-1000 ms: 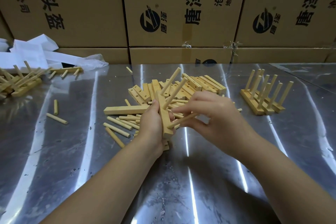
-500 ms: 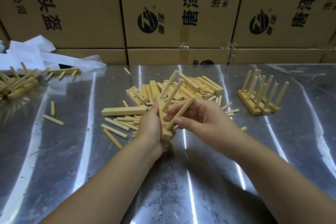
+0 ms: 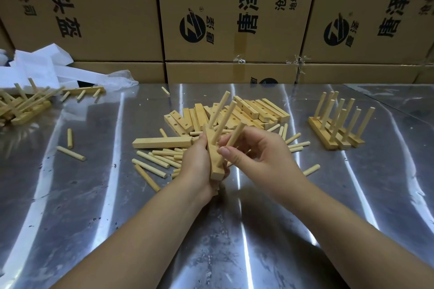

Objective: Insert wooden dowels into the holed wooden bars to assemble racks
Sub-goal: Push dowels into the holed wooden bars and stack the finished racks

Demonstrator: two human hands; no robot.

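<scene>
My left hand [image 3: 196, 162] grips a holed wooden bar [image 3: 215, 166] at the centre of the head view, its near end pointing toward me. Two dowels [image 3: 223, 112] stand out of the bar, slanting up and away. My right hand [image 3: 260, 159] pinches a third dowel [image 3: 234, 136] between thumb and fingers, its lower end at the bar just in front of the other two. Behind the hands lies a heap of holed bars [image 3: 253, 112]. Loose dowels [image 3: 152, 159] are scattered around it on the metal table [image 3: 94, 195].
Finished racks [image 3: 338, 129] with upright dowels stand at the right. More assembled racks [image 3: 21, 105] lie piled at the far left, beside white paper and plastic [image 3: 47, 70]. Stacked cardboard boxes [image 3: 234, 19] wall off the back edge. A plain bar [image 3: 162, 142] lies left of my hands.
My right hand has swung the third dowel from lying nearly flat to slanting upright and brought its lower end to the bar. My left hand holds the bar in about the same place.
</scene>
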